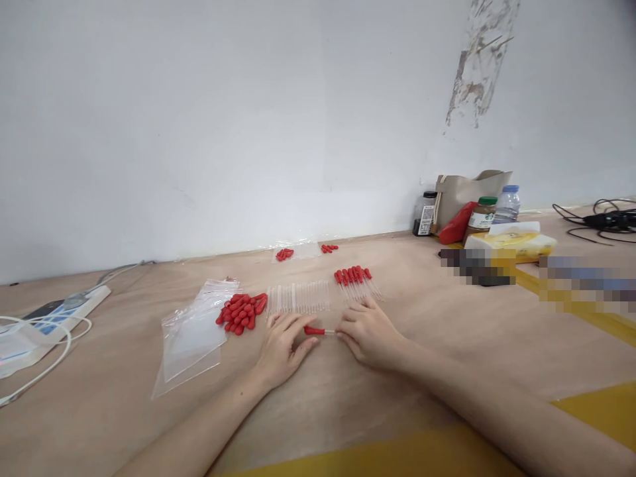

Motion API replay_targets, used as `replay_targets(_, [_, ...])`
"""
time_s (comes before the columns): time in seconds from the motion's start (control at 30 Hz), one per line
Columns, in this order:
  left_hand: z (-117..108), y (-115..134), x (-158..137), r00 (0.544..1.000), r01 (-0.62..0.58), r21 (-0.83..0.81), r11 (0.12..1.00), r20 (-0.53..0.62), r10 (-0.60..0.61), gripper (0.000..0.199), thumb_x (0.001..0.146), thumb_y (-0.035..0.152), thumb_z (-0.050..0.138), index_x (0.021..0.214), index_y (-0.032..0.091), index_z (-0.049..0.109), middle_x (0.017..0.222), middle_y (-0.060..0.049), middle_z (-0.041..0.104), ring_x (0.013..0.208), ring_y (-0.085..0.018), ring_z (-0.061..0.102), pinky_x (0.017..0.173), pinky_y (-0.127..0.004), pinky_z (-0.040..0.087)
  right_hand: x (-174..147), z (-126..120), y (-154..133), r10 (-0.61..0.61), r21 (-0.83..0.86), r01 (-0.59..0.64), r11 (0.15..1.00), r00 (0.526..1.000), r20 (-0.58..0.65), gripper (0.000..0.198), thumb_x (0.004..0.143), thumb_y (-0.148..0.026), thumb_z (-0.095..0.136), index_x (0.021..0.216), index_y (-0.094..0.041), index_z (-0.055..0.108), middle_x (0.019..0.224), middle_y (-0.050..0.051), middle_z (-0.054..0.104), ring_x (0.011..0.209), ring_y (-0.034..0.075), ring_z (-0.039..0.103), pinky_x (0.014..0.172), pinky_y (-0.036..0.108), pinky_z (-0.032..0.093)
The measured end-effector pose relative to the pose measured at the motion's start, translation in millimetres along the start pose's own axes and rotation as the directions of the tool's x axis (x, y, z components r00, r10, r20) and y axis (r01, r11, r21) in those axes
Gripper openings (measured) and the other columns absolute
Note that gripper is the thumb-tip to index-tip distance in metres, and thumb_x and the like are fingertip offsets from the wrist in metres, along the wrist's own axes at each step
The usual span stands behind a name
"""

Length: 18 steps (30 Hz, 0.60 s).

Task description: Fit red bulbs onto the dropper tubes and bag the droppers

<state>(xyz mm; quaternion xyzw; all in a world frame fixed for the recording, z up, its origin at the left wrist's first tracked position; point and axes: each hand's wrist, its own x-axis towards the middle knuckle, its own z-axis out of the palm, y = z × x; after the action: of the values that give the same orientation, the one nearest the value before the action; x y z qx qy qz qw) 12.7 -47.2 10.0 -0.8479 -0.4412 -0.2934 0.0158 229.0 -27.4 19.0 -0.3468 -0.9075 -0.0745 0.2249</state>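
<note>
On the surface, from the dropper between your left hand and right hand, tubes lie at eleven o'clock, bulbs at ten, plastic bags at nine, assembled droppers at one, a tote at two.

Odds and ends by a pale wall with a peeling patch.
Toward the right stands a bag, a black-capped bottle beside it, a green-lidded jar and blue-capped bottle at its other side. A tissue pack lies in front; black cables sit at far right. At far left lies a power strip.
</note>
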Motion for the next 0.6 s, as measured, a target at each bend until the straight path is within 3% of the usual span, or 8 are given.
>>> replay_targets(0.1, [1,-3,-4,0.99,0.14,-0.048,0.989,0.003,-0.14,0.039,0.08,0.03,0.052,0.117,0.023,0.043,0.094,-0.004,0.054,0.078,-0.018,0.052,0.073,-0.032,0.04,6,-2,15,0.3,0.066,-0.301,0.951,0.954,0.027,0.024,0.081,-0.024,0.043,0.068,-0.018,0.062,0.069,0.003,0.062,0.065,0.013,0.051,0.064,0.027,0.027])
replay_targets(0.17, [2,-4,-5,0.983,0.18,-0.07,0.981,0.046,-0.177,0.034,0.081,0.03,0.05,0.114,0.022,0.045,0.091,-0.004,0.053,0.073,-0.017,0.052,0.069,-0.031,0.042,17,-1,26,0.489,0.108,-0.493,0.863,0.87,0.063,0.028,0.08,-0.027,0.042,0.063,-0.018,0.061,0.063,0.002,0.061,0.058,0.012,0.051,0.058,0.025,0.027])
replay_targets(0.23, [3,-5,-6,0.982,0.178,-0.073,0.981,0.069,-0.173,0.029,0.082,0.029,0.049,0.11,0.022,0.048,0.09,-0.003,0.052,0.077,-0.018,0.052,0.069,-0.031,0.042,32,3,36,0.596,0.111,-0.603,0.79,0.798,0.091,0.033,0.08,-0.031,0.041,0.057,-0.018,0.06,0.059,0.002,0.06,0.057,0.013,0.051,0.055,0.025,0.028])
replay_targets(0.4, [0,-5,-7,0.986,0.146,-0.065,0.987,0.091,-0.14,0.021,0.082,0.029,0.047,0.102,0.022,0.053,0.087,-0.003,0.052,0.08,-0.019,0.052,0.072,-0.032,0.042,67,26,44,0.706,0.036,-0.706,0.708,0.708,0.018,0.032,0.078,-0.036,0.04,0.064,-0.018,0.062,0.07,0.006,0.064,0.07,0.017,0.056,0.069,0.029,0.032])
replay_targets(0.6, [-3,-9,-11,0.984,0.134,-0.038,0.99,0.126,-0.128,0.019,0.083,0.03,0.046,0.096,0.021,0.056,0.082,-0.003,0.051,0.074,-0.018,0.051,0.069,-0.031,0.041,78,50,44,0.727,-0.05,-0.727,0.685,0.686,-0.013,0.031,0.078,-0.034,0.038,0.072,-0.015,0.063,0.077,0.01,0.065,0.079,0.021,0.058,0.085,0.038,0.022])
